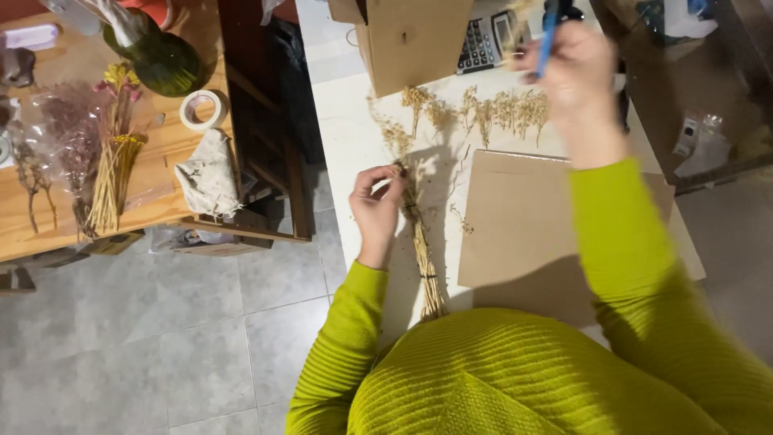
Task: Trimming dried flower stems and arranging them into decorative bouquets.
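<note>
One white table [354,145] is carrying one brown card sheet [523,225] at its right, lying flat as a work surface. One tied bundle of dried stems [423,258] is lying near the body, the left hand [377,211] pinching its top to steady it. About six loose sprigs [483,109] are waiting in a far row. The right hand [576,72] is closing around one blue tool [547,36].

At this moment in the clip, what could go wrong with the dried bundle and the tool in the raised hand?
The left hand pinches the dried stem bundle only near its top, so the brittle stems might snap or slip loose. The right hand lifts a blue-handled tool, blurred in motion, above the loose dried sprigs; it could brush them and scatter them over the white table.
</note>
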